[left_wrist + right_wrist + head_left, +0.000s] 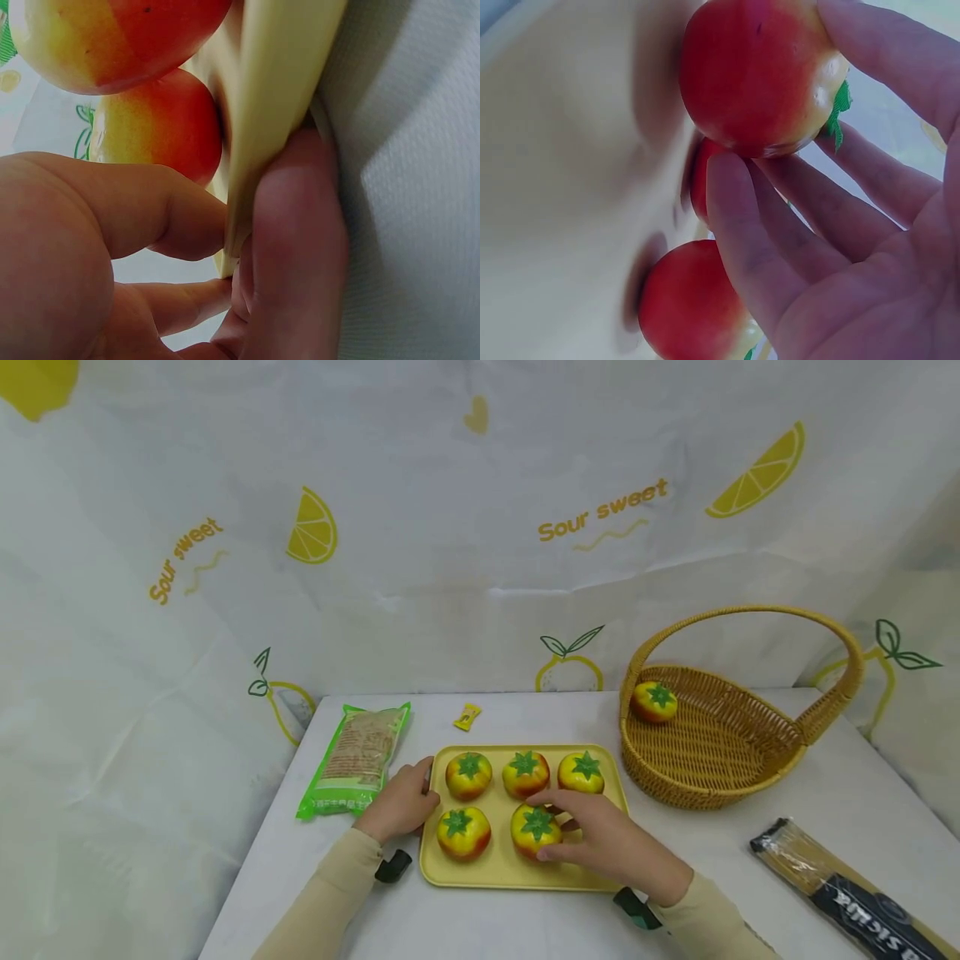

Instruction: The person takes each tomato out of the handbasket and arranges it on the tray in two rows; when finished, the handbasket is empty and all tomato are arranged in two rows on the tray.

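Observation:
A yellow tray (517,878) bears several red-and-yellow toy persimmons with green leaf tops, in two rows. My left hand (400,803) grips the tray's left edge; in the left wrist view the thumb lies on the rim (238,217) and a finger goes under it. My right hand (611,842) holds the front-row persimmon (534,837) nearest the middle, thumb on one side and fingers on the other. The right wrist view shows that persimmon (750,75) between thumb and fingers; whether it touches the tray I cannot tell. Another persimmon (461,839) lies to its left.
A wicker basket (701,768) with a tall handle stands at the back right, one persimmon (651,703) inside. A green-edged bag (362,752) lies left of the tray. Behind the tray is a small yellow wrapped candy (467,717). A dark-labelled pack (847,889) lies at front right.

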A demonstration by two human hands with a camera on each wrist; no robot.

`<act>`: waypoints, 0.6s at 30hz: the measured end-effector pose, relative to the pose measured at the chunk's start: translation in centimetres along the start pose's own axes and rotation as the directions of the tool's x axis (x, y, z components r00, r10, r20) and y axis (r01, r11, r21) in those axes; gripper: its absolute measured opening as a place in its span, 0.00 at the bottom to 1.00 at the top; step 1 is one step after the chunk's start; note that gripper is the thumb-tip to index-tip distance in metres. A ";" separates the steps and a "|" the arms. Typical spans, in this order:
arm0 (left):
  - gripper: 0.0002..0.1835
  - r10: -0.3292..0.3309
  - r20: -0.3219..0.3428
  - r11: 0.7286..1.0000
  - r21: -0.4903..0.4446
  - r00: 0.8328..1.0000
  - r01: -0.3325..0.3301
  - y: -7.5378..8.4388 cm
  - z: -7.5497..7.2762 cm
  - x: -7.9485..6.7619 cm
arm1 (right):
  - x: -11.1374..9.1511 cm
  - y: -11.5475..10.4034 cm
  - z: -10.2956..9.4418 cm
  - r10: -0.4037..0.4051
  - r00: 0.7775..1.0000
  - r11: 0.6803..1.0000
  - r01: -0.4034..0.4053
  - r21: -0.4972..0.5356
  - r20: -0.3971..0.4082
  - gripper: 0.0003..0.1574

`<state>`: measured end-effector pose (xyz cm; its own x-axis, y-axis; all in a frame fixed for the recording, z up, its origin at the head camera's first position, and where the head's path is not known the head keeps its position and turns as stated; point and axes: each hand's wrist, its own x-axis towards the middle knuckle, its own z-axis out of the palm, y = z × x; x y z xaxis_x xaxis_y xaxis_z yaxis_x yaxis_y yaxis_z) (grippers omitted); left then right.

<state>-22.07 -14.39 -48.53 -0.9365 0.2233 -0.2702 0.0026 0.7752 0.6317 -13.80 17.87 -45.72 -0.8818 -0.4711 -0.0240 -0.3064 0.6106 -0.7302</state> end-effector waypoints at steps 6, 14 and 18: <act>0.39 0.020 -0.013 1.000 0.021 1.000 -0.020 0.0 -0.1 0.1 | 0.1 0.0 0.2 0.005 1.000 1.000 -0.005 -0.016 0.008 0.36; 0.38 0.030 -0.008 0.999 0.026 1.000 -0.029 0.0 0.0 0.0 | 0.1 0.1 0.4 0.009 1.000 1.000 -0.008 -0.028 0.004 0.37; 0.38 0.030 -0.013 0.999 0.041 0.999 -0.029 0.1 -0.1 0.0 | 0.1 0.0 0.3 0.009 1.000 0.999 -0.009 -0.041 -0.002 0.38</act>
<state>-22.14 -14.42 -48.38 -0.9405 0.2386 -0.2418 0.0445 0.7922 0.6087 -13.73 17.62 -45.95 -0.8853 -0.4641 -0.0290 -0.3128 0.6406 -0.7012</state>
